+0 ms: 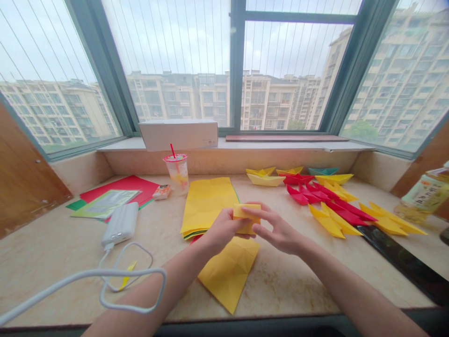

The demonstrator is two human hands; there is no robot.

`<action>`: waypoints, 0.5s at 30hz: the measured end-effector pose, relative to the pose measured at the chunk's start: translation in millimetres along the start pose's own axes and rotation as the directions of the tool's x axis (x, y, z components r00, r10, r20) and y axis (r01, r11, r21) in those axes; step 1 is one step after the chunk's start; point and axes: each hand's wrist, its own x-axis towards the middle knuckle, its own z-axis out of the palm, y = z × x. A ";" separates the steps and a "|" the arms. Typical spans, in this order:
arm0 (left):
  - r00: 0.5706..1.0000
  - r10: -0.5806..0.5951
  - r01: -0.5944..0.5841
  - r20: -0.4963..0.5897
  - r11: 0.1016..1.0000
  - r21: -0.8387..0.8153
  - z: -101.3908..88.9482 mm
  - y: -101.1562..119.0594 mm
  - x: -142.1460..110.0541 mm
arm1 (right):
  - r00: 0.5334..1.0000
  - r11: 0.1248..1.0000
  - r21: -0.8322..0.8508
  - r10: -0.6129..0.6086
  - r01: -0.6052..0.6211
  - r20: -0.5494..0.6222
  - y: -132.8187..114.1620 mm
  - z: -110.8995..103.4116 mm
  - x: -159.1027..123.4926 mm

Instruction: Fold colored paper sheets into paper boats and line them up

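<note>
Between my two hands, above the counter, is a small folded piece of yellow paper. My left hand grips it from the left with closed fingers. On its right side, my right hand has fingers bent against the paper, the thumb near its lower edge. Beneath the hands lies a creased yellow sheet, one corner pointing toward me. A stack of yellow paper sits just behind, with green and red edges showing below it.
Folded paper boats in yellow, red and teal stand at right. A black phone and a bottle are further right. Leftward are a drink cup, a power bank with white cable, and red paper.
</note>
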 end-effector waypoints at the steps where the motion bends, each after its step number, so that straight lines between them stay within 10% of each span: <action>1: 1.000 0.008 -0.008 0.000 1.000 -0.004 0.3 0.3 -0.1 | 1.000 1.000 -0.004 0.000 0.000 0.001 1.0 0.4 0.5; 15: 0.994 0.105 -0.104 0.015 0.993 -0.055 4.2 -6.3 4.4 | 0.922 0.966 0.157 0.243 -0.204 -0.301 17.8 0.6 6.3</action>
